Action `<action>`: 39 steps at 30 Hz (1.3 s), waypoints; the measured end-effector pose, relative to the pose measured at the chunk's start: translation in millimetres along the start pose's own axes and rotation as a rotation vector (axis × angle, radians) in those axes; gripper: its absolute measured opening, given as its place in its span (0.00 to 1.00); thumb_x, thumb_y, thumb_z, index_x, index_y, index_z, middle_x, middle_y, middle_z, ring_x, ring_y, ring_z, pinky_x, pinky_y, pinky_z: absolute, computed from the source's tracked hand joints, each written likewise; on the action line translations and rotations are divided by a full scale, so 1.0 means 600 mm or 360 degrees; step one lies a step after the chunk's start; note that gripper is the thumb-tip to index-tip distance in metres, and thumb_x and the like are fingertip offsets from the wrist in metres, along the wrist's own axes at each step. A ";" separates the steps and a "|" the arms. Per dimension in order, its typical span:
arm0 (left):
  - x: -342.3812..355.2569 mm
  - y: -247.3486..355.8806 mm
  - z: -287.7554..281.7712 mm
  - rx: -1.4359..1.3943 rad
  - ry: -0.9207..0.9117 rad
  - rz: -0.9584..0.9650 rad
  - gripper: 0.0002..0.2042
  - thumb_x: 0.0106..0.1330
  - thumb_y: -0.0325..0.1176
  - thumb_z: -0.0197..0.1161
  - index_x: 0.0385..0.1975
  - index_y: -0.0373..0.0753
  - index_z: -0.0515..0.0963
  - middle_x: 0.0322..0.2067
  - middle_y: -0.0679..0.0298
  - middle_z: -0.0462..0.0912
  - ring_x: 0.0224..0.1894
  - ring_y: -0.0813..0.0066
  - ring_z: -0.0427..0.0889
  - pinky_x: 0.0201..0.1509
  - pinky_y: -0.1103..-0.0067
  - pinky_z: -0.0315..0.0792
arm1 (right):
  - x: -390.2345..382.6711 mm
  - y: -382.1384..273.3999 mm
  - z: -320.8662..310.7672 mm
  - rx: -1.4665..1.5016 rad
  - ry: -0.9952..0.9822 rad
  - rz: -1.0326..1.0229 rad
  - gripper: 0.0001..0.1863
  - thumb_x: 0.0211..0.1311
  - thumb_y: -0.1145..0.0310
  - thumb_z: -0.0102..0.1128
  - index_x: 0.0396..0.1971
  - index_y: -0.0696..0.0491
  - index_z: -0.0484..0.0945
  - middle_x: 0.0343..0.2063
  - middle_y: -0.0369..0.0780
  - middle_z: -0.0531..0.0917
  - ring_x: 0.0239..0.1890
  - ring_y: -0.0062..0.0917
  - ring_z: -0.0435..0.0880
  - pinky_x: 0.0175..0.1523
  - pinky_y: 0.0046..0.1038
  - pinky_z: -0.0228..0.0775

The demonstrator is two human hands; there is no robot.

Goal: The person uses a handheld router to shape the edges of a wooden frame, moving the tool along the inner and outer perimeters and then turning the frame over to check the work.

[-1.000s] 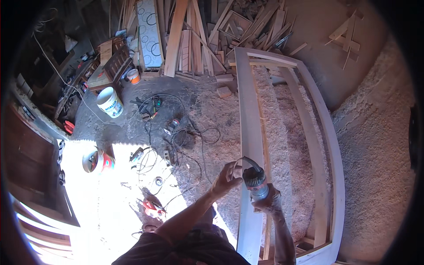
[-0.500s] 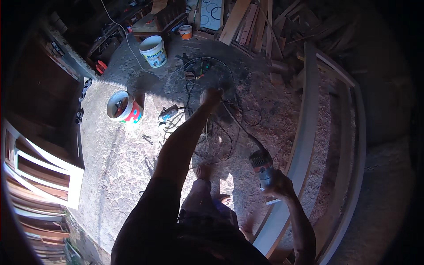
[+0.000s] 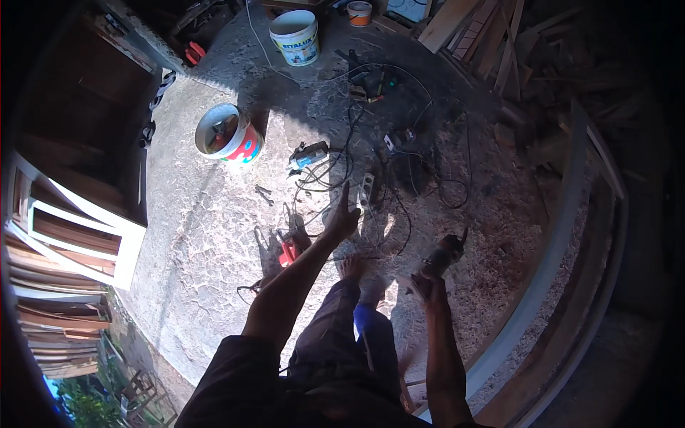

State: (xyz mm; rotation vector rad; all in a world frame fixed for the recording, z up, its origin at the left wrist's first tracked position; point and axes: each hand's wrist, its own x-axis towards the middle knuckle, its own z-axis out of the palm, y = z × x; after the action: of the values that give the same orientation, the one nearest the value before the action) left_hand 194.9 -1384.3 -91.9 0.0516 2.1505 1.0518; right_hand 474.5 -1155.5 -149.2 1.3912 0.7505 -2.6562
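My left hand (image 3: 344, 220) is stretched out over the floor, its index finger extended and thumb apart, with nothing visible in it. Just right of the fingertips lies a white power strip (image 3: 366, 191) among tangled dark cables (image 3: 407, 217). My right hand (image 3: 430, 289) grips a dark handheld corded power tool (image 3: 441, 258), held low in front of my right leg; shadow hides its exact kind. On the floor beyond my left hand rests a blue and dark power tool (image 3: 310, 155). A red tool (image 3: 288, 252) lies beside my left forearm.
A bucket with a red side (image 3: 246, 145) holds tools on the left; a white bucket (image 3: 300, 51) and small orange pail (image 3: 359, 16) stand farther off. A long pale wooden frame (image 3: 531, 285) curves along my right. Scrap boards (image 3: 492, 36) pile up behind. White frames (image 3: 128, 250) stand left.
My left hand has come nearer and lower, from holding a cord to having its fingers extended. My right hand has carried the power tool inward, off the frame's edge. The view has shifted.
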 end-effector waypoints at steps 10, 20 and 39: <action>-0.431 -0.508 0.181 -0.0053 -0.0481 -0.0816 0.51 0.63 0.63 0.68 0.77 0.36 0.53 0.66 0.35 0.72 0.68 0.39 0.74 0.70 0.56 0.70 | 0.321 0.288 -0.044 0.0112 0.0087 0.0117 0.08 0.63 0.54 0.66 0.28 0.38 0.79 0.25 0.27 0.81 0.30 0.25 0.85 0.35 0.37 0.80; -0.286 -0.509 0.194 0.0379 -0.0226 -0.0756 0.33 0.64 0.52 0.67 0.68 0.44 0.73 0.70 0.52 0.70 0.69 0.43 0.71 0.69 0.55 0.70 | 0.636 0.627 -0.030 0.0378 0.0327 0.0327 0.05 0.63 0.59 0.67 0.36 0.39 0.82 0.33 0.31 0.86 0.37 0.28 0.88 0.41 0.41 0.79; -0.233 -0.548 0.149 0.0078 0.0089 -0.0541 0.27 0.65 0.47 0.67 0.63 0.43 0.79 0.68 0.56 0.75 0.69 0.47 0.71 0.73 0.58 0.67 | 0.828 0.776 -0.031 -0.0695 0.0060 -0.0411 0.35 0.47 0.80 0.68 0.61 0.47 0.76 0.58 0.43 0.79 0.62 0.36 0.77 0.65 0.36 0.71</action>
State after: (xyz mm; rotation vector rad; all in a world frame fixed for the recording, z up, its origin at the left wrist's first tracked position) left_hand 440.4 -1589.8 -274.3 -0.3130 2.1377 0.8111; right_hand 315.6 -1470.4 -731.6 1.2973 1.4959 -2.4196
